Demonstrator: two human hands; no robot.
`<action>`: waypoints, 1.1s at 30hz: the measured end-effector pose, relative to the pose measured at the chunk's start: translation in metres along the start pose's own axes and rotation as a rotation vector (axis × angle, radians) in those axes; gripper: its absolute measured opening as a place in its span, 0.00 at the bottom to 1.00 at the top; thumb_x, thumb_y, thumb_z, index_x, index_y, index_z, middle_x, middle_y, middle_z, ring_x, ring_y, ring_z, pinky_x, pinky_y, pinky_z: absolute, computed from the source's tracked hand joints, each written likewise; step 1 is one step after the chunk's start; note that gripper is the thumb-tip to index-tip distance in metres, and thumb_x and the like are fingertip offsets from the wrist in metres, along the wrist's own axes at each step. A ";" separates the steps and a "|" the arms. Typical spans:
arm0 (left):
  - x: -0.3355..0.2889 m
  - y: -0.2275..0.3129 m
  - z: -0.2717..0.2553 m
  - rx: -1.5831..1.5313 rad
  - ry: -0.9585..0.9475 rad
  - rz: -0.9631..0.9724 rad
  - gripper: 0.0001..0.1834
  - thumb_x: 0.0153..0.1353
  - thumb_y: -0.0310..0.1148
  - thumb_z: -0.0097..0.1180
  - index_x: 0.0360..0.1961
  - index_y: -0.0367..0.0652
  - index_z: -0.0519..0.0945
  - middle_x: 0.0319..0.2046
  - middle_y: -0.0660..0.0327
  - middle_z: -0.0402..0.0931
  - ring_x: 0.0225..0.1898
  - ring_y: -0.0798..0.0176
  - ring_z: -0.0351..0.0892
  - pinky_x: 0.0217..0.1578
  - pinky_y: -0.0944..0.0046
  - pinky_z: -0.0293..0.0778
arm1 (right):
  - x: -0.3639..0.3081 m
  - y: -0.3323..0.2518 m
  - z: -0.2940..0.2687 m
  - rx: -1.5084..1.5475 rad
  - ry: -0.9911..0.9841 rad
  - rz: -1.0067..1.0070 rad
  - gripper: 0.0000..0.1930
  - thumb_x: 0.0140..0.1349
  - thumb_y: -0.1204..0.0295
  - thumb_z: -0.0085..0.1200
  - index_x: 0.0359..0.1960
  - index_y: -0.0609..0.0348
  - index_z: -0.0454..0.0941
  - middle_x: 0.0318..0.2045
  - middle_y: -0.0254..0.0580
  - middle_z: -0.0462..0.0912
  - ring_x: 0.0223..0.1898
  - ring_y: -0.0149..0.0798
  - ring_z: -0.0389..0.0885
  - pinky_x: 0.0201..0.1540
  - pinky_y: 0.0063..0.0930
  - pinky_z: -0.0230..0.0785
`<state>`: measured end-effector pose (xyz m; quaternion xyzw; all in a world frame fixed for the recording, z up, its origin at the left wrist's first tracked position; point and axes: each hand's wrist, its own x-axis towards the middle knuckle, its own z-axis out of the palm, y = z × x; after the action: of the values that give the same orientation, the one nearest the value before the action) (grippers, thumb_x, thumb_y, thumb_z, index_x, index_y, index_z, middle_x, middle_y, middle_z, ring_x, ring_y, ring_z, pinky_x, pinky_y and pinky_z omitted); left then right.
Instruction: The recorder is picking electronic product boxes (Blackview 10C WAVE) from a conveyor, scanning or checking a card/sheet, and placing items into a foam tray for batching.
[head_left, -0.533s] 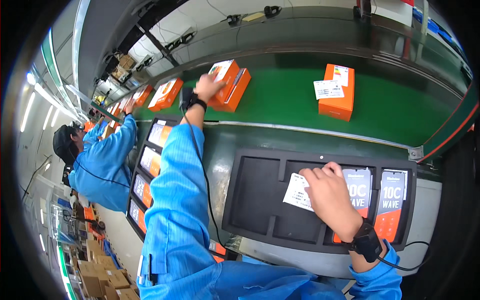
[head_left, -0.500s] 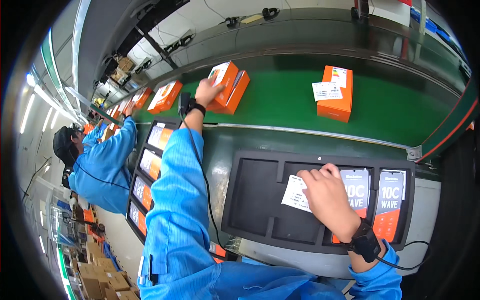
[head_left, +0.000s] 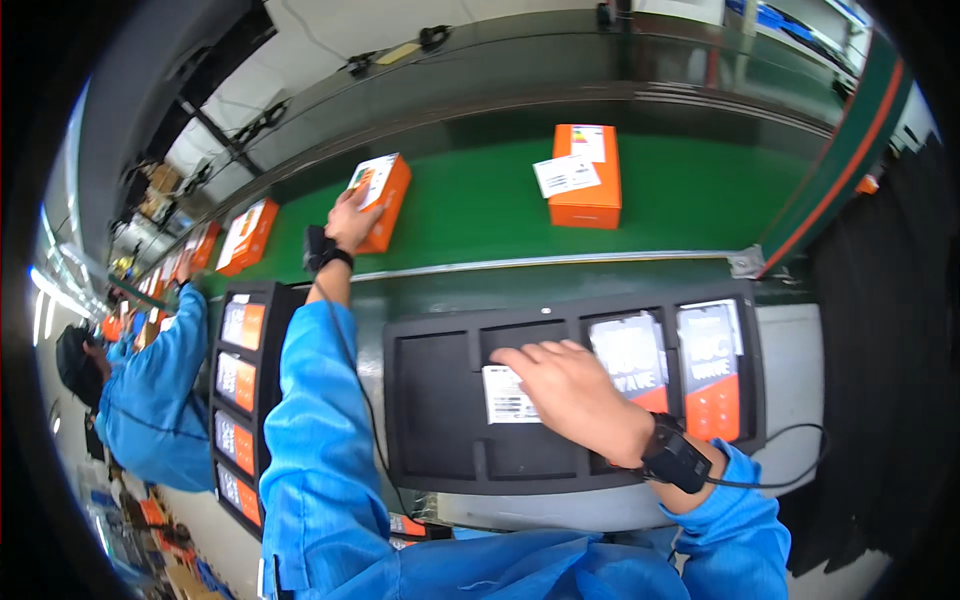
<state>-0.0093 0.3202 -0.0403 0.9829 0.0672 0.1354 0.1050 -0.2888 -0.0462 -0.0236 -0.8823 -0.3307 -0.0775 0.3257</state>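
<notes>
Holding the label (head_left: 508, 402) in my right grip (head_left: 580, 395), I am seeing it hanging over the tray's second slot from the left, printed face up, perhaps so that it is remaining flat and readable. The hand is hiding some fingertips from me. My left grip (head_left: 350, 220) is clasping the box (head_left: 393, 205), which is resting on the belt (head_left: 480, 200); the fingers are lying over its top, probably steadying it. Farther right, a second box (head_left: 585, 213) is standing there, with a second label (head_left: 567, 175) lying askew on top and jutting past the edge. Packs (head_left: 628, 345) are filling the tray's two right-hand slots, and I am guessing its dividers are serving to space them.

The tray (head_left: 435, 400) is lying on the dark green desk (head_left: 450, 298), with a metal rail (head_left: 540, 263) running between desk and belt. Leftward, another tray (head_left: 275, 330) is carrying four packs, and a co-worker (head_left: 160, 420) in blue is extending an arm toward the belt. Dark cloth (head_left: 880, 400) is hanging at the far right.
</notes>
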 end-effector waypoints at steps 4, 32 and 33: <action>0.004 0.005 0.029 -0.076 0.016 0.189 0.36 0.57 0.48 0.59 0.63 0.41 0.67 0.59 0.50 0.69 0.59 0.53 0.70 0.58 0.59 0.65 | 0.002 0.015 0.007 0.221 0.098 0.046 0.17 0.52 0.80 0.51 0.46 0.59 0.75 0.38 0.53 0.80 0.42 0.54 0.79 0.45 0.45 0.71; -0.199 0.140 -0.033 -1.127 -0.500 0.311 0.07 0.51 0.22 0.59 0.32 0.37 0.77 0.29 0.67 0.76 0.31 0.75 0.74 0.31 0.73 0.70 | 0.021 0.024 -0.013 0.506 0.647 0.216 0.17 0.54 0.78 0.55 0.46 0.56 0.70 0.34 0.47 0.80 0.38 0.54 0.80 0.40 0.39 0.71; -0.197 0.144 -0.042 -1.124 -0.483 0.196 0.06 0.52 0.22 0.56 0.33 0.37 0.77 0.29 0.67 0.76 0.30 0.75 0.74 0.30 0.73 0.70 | 0.025 0.025 -0.009 0.510 0.623 0.313 0.17 0.54 0.78 0.54 0.46 0.56 0.71 0.34 0.45 0.79 0.36 0.49 0.80 0.39 0.37 0.71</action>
<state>-0.1940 0.1569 -0.0182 0.7818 -0.1306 -0.0671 0.6060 -0.2531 -0.0523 -0.0210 -0.7475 -0.0873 -0.2057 0.6256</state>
